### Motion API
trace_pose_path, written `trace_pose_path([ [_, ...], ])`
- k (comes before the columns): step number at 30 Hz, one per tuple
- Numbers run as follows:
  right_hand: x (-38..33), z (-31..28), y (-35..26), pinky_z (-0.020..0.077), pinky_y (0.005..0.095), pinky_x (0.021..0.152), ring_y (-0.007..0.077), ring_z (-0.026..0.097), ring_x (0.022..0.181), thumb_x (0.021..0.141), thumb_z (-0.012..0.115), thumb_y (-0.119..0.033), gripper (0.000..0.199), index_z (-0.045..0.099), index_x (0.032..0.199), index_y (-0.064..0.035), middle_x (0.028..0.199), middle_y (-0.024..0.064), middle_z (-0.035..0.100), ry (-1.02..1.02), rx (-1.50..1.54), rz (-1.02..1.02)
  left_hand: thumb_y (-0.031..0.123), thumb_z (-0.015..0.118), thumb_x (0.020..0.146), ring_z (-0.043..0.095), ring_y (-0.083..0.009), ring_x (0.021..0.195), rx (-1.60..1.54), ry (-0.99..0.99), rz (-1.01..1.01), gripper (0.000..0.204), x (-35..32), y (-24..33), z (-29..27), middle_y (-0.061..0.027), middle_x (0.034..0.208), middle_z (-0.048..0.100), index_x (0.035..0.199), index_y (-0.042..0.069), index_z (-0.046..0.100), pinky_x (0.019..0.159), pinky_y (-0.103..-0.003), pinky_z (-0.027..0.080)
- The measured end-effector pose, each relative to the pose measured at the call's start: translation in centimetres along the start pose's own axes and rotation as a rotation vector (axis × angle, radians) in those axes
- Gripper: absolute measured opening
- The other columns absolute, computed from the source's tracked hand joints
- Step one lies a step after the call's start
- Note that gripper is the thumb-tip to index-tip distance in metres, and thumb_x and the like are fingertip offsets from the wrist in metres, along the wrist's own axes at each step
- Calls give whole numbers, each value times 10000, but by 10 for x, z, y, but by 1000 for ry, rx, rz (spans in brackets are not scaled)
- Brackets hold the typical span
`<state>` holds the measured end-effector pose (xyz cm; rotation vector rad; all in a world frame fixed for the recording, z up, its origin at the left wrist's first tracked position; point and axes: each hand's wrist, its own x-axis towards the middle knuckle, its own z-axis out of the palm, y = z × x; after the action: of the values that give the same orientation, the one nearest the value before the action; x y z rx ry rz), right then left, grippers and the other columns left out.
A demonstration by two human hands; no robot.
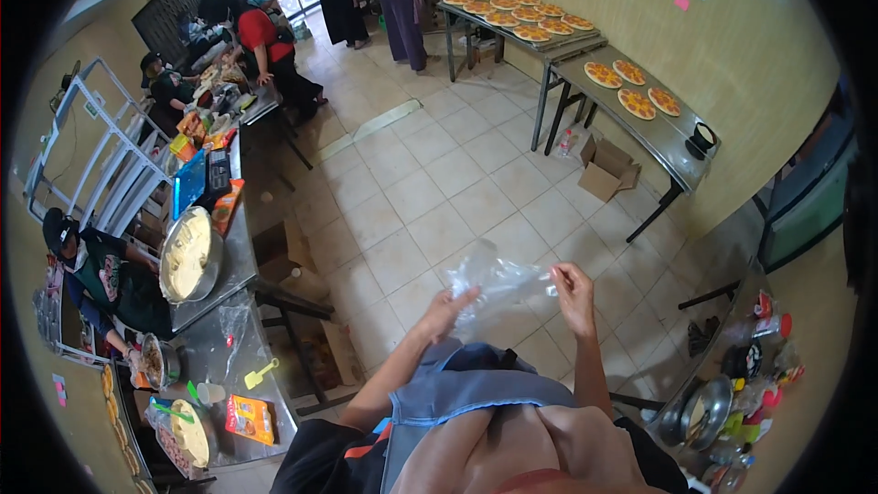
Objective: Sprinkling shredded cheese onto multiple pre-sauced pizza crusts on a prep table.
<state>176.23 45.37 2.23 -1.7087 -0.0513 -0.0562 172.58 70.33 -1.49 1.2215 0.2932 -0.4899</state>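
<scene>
A clear, crumpled plastic bag (498, 279) stretches between my two hands in front of my waist, above the tiled floor. My left hand (448, 313) is closed on its left side, thumb pointing toward the right. With fingertips pinched together, my right hand (573, 285) grips the bag's right corner and is raised slightly higher than the left. The plastic is see-through, and nothing shows inside it.
On the left, metal tables carry a large bowl of dough (190, 254), an orange packet (251, 418) and a yellow scoop (262, 373); a co-worker (101, 265) stands behind. Pizzas (636, 103) lie on tables along the right wall, above a cardboard box (606, 169). Metal bowls (706, 412) sit lower right.
</scene>
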Motion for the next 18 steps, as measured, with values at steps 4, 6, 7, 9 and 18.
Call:
trace_pose_path([
  [4, 85, 20, -1, 462, 305, 804, 170, 573, 943, 831, 664, -210, 396, 560, 1182, -57, 1021, 90, 617, -206, -242, -254, 358, 628, 866, 585, -116, 754, -69, 9, -6, 367, 70, 34, -9, -22, 886, 627, 1063, 49, 600, 653, -295, 480],
  [6, 127, 33, 10, 469, 309, 801, 174, 577, 926, 808, 689, -200, 448, 552, 1214, -71, 1016, 91, 629, -249, -321, -358, 330, 622, 875, 603, -123, 756, -100, -12, -5, 340, 112, 54, -4, -28, 907, 637, 1075, 56, 597, 663, -298, 493],
  [7, 148, 38, 15, 469, 303, 800, 174, 575, 927, 801, 695, -203, 473, 542, 1229, -75, 1035, 90, 626, -386, -273, -219, 327, 611, 883, 604, -123, 758, -96, -26, 37, 332, 136, 65, 4, -31, 906, 637, 1074, 55, 598, 662, -296, 492],
  [9, 192, 41, 25, 472, 318, 747, 211, 601, 829, 800, 681, -264, 440, 576, 1170, -51, 929, 134, 643, -494, -302, -65, 325, 586, 901, 599, -115, 796, -34, -130, 138, 328, 188, 90, 14, -36, 929, 634, 1085, 54, 591, 681, -290, 486],
  [18, 428, -39, 27, 447, 304, 616, 262, 554, 634, 826, 606, -138, 138, 669, 808, -16, 698, 140, 605, 23, -308, -366, 331, 614, 881, 555, -70, 733, 171, -314, 132, 314, 418, 237, 74, -1, 854, 616, 1017, 49, 610, 618, -246, 442],
])
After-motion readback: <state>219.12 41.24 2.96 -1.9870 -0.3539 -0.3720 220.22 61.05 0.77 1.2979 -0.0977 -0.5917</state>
